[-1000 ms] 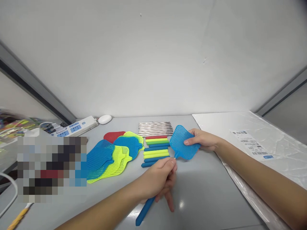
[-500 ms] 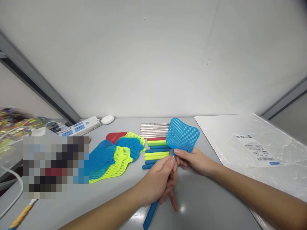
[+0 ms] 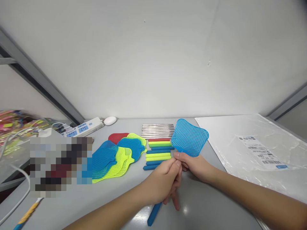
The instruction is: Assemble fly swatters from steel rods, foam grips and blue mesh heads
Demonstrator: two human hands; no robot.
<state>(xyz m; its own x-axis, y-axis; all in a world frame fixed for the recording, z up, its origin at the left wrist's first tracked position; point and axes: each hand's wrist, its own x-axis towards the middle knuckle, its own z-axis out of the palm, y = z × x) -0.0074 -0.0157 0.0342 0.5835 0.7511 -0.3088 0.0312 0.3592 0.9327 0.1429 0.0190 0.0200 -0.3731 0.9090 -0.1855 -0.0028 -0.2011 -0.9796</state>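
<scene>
My left hand (image 3: 165, 182) is closed round the shaft of a fly swatter just above its blue handle (image 3: 154, 214), which sticks out below the fist. My right hand (image 3: 195, 165) pinches the neck of the blue mesh swatter head (image 3: 190, 137), which stands tilted above both hands. The two hands touch at the join. Behind them on the grey table (image 3: 211, 204) lie loose coloured handles (image 3: 158, 153) in red, green, yellow and blue, a row of silver metal rods (image 3: 157, 129), and a pile of blue, yellow and red swatter heads (image 3: 115, 156).
A white power strip (image 3: 82, 128) and a white mouse (image 3: 110, 120) lie at the back left by the wall. A clear plastic bag with a label (image 3: 259, 143) covers the table's right side. Cables and colourful packets sit at the far left.
My right hand left the edge of the blue mesh head and came down to its neck beside my left hand. The head has swung upright and slightly right.
</scene>
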